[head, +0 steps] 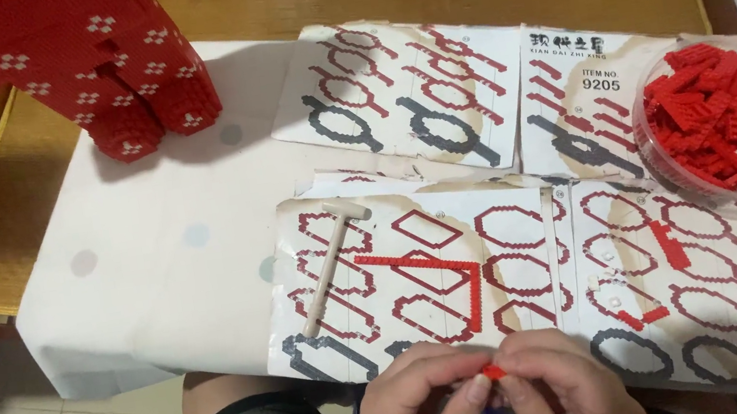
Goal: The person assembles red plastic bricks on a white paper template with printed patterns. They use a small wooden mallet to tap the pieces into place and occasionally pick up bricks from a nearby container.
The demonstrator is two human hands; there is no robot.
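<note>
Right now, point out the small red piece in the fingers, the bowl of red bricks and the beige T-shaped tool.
small red piece (pixel 494 372), head view, its exposed middle.
bowl of red bricks (pixel 648 160), head view, clear left rim.
beige T-shaped tool (pixel 327 266), head view, mid-shaft.

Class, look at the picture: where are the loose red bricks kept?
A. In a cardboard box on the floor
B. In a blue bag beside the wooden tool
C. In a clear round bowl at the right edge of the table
C: the red bricks are heaped in a clear round bowl at the table's right edge.
</note>
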